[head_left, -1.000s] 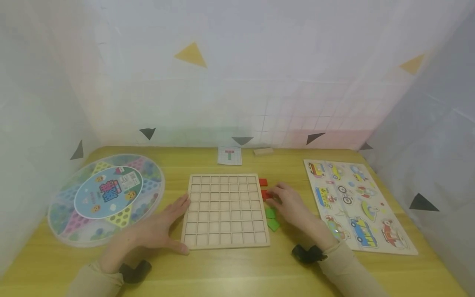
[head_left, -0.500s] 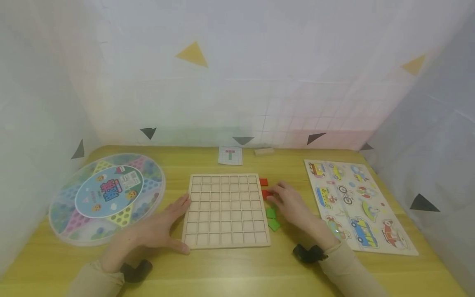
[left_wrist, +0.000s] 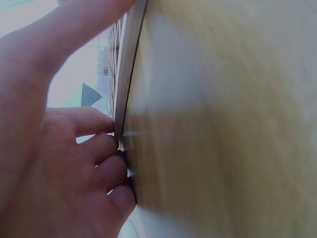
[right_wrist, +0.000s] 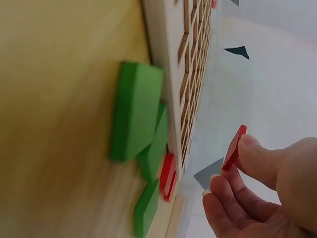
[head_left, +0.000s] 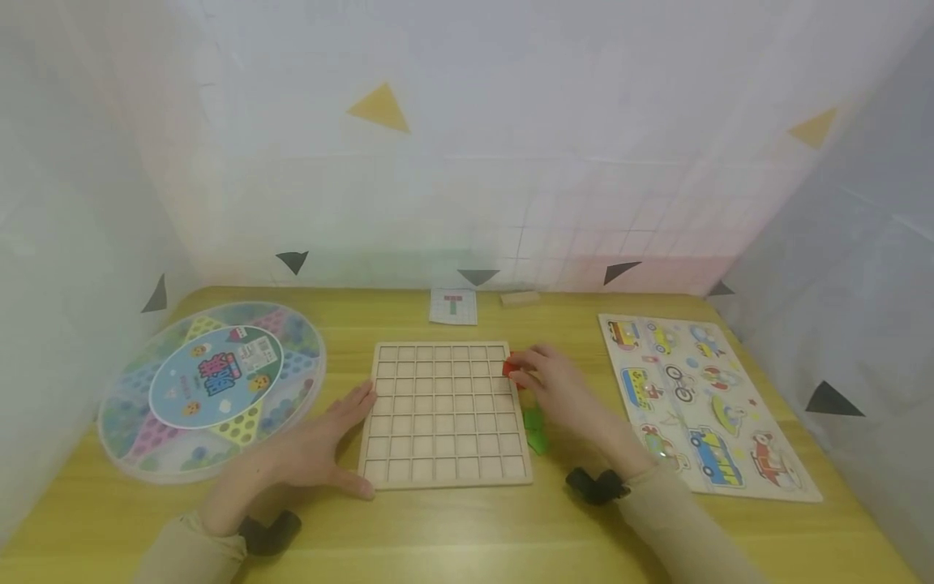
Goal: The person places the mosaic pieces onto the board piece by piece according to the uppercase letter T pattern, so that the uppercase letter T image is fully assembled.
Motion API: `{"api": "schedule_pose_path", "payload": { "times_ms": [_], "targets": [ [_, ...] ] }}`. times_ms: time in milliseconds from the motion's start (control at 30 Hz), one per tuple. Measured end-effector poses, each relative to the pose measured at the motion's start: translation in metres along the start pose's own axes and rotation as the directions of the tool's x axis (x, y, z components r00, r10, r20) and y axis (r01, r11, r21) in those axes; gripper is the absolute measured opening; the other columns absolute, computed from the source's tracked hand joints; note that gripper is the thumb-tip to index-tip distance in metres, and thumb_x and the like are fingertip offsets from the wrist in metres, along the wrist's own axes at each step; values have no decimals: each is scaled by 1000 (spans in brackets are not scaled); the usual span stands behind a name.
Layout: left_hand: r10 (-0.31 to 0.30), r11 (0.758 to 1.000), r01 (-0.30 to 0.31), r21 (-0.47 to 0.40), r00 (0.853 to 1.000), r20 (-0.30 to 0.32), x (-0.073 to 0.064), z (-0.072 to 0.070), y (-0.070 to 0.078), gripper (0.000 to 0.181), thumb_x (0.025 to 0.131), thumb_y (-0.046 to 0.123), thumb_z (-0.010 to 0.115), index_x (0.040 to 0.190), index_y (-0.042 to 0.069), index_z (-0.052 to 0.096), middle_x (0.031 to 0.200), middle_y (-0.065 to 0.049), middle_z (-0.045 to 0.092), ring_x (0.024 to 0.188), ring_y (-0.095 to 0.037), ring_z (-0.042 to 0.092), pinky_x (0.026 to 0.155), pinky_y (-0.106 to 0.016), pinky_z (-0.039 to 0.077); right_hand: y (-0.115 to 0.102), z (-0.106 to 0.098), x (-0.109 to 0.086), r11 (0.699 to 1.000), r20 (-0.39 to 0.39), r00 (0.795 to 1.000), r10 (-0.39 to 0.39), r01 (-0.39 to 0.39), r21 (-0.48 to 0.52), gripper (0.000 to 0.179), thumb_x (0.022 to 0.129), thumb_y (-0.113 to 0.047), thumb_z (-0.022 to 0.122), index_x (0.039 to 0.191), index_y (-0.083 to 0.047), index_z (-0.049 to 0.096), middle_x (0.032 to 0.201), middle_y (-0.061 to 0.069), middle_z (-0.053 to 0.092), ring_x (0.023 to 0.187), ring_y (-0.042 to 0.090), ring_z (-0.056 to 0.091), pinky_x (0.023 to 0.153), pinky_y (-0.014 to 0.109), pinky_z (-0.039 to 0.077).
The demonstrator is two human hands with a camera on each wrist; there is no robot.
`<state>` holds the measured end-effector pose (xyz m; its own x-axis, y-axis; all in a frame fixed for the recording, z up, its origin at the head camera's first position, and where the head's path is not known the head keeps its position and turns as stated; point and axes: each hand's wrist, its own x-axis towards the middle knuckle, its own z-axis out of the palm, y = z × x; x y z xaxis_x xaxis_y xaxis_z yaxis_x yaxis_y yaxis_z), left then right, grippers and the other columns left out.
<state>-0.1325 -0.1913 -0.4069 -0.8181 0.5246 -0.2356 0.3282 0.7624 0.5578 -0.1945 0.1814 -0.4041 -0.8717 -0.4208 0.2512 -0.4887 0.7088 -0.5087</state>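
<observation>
A wooden grid board (head_left: 444,424) lies flat on the table, its square cells bare. My left hand (head_left: 321,446) rests along the board's left side, thumb and fingers spread; in the left wrist view its fingertips touch the board edge (left_wrist: 130,69). Near the upper right edge, my right hand (head_left: 565,393) pinches a red square tile (right_wrist: 234,148) between thumb and fingers, raised above the table. Other red tiles (right_wrist: 168,177) lie beside the board, partly hidden by the hand in the head view. Several green tiles (right_wrist: 136,111) lie nearer me along the same edge.
Behind the board lie a paper card (head_left: 453,307) with a red and green T pattern and a small wooden block (head_left: 520,299). A round Chinese checkers set (head_left: 306,349) lies at left. A vehicle picture puzzle (head_left: 700,405) lies at right.
My right hand has lifted a red tile from beside the board and shifted slightly up and left toward the board's edge. My left hand stays in place.
</observation>
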Motion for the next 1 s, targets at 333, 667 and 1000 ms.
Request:
{"api": "schedule_pose_path", "payload": {
  "times_ms": [333, 667, 1000],
  "targets": [
    [-19, 1000, 19, 2, 1000, 5, 1, 0, 0, 129, 67, 66, 80, 160, 6, 14, 168, -14, 0, 151, -46, 10, 121, -61, 17, -18, 16, 21, 995, -36, 996, -85, 86, 45, 18, 94, -11, 69, 110, -4, 73, 100, 7, 62, 91, 20, 60, 81, 37, 56],
    [-45, 999, 45, 10, 999, 9, 1, -1, 3, 130, 66, 68, 80, 161, 8, 13, 168, -13, -1, 150, -48, 11, 120, -61, 17, -36, 27, 39, 995, 36, 999, -34, 31, 94, 20, 96, -15, 67, 114, -8, 71, 101, 3, 58, 95, 19, 58, 82, 34, 53],
    [-41, 999, 41, 1, 999, 13, 1, 0, 2, 130, 66, 68, 79, 161, 9, 13, 168, -12, -2, 150, -47, 10, 120, -62, 17, -49, 39, 51, 986, 14, 997, -70, 67, 150, 19, 95, -12, 67, 112, -5, 72, 104, 7, 61, 101, 24, 61, 86, 36, 53]
  ]
}}
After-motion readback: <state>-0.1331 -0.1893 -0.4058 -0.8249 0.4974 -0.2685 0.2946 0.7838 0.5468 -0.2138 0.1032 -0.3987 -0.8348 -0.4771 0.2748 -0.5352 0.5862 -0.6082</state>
